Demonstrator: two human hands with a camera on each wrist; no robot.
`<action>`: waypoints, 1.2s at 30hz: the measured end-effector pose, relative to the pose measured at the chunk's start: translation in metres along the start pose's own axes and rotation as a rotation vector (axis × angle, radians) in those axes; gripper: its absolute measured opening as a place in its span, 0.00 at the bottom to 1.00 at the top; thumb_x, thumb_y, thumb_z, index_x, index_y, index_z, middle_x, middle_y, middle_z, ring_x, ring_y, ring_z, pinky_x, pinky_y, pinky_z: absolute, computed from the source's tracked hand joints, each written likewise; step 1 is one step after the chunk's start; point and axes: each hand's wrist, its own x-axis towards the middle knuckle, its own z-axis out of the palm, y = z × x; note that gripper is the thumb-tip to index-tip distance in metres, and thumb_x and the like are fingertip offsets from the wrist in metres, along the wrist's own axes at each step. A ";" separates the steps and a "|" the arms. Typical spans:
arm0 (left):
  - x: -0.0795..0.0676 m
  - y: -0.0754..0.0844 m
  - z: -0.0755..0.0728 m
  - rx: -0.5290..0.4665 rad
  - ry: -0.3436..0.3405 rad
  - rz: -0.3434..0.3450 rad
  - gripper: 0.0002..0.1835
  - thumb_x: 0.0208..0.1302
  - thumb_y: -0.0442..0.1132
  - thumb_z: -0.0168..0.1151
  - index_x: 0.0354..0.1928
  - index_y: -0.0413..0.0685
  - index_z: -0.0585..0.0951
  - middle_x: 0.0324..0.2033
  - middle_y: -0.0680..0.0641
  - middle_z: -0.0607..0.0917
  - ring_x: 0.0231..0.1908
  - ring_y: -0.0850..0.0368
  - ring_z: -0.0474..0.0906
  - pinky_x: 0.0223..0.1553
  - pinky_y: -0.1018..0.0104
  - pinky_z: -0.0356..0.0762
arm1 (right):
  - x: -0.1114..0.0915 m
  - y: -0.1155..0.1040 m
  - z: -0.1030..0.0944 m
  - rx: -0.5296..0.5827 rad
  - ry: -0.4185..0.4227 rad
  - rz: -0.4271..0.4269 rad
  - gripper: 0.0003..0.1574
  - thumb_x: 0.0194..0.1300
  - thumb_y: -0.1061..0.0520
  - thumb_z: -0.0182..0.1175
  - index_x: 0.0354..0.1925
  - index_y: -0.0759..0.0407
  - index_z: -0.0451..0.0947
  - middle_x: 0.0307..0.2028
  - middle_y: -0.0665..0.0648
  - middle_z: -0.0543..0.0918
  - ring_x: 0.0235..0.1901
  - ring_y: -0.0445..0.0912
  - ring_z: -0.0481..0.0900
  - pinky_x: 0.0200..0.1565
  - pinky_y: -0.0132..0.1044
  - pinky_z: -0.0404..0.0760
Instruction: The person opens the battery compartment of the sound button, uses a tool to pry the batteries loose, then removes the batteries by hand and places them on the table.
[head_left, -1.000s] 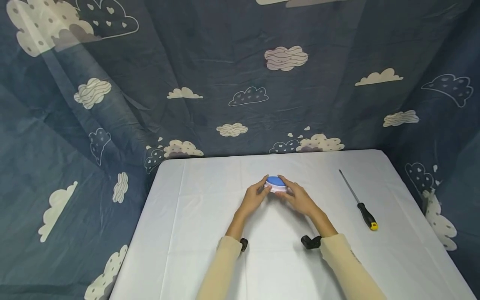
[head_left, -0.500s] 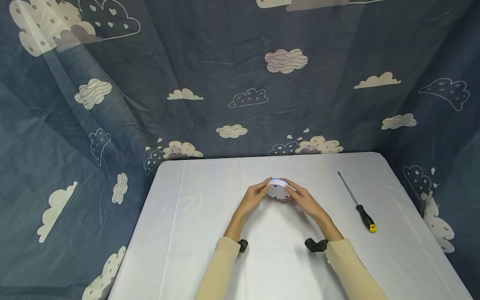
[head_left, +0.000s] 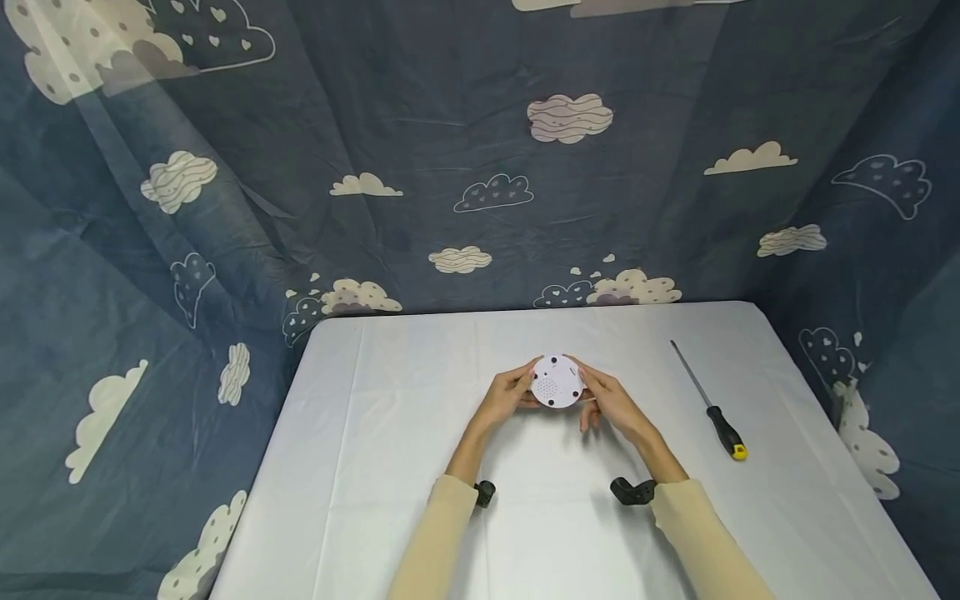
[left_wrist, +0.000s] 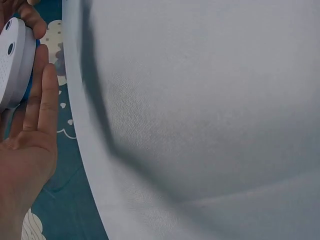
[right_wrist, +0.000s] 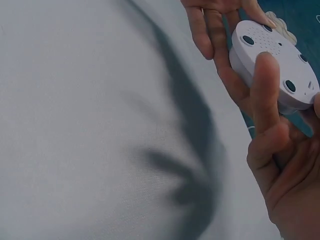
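Note:
Between both hands, above the white tabletop, is a round white push button (head_left: 557,382), its perforated underside turned up toward the head camera. Dark round feet sit around that face. My left hand (head_left: 504,402) grips its left edge, thumb on the near face and fingers behind. On the other edge, my right hand (head_left: 613,406) pinches it, with a lower finger sticking out loose. The left wrist view catches a strip of blue along the far side of the push button (left_wrist: 17,65). In the right wrist view, a raised finger overlaps the push button (right_wrist: 287,61).
A screwdriver (head_left: 724,429) with a black and yellow handle lies on the white-covered table (head_left: 405,450), right of the hands. Dark blue cloud-patterned cloth (head_left: 420,108) hangs behind and at the sides. Black wrist cameras (head_left: 632,492) sit at the cuffs.
The push button has been tipped over: its blue top faced up a second ago, and now its underside shows. The right hand's fingers have shifted on its edge. The screwdriver lies still.

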 end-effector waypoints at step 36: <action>-0.006 0.016 -0.010 0.177 -0.072 -0.034 0.26 0.80 0.36 0.52 0.76 0.57 0.70 0.69 0.39 0.78 0.32 0.57 0.81 0.42 0.46 0.88 | -0.003 0.002 0.010 -0.381 0.075 -0.226 0.61 0.54 0.53 0.80 0.79 0.55 0.60 0.44 0.65 0.87 0.21 0.36 0.66 0.21 0.28 0.68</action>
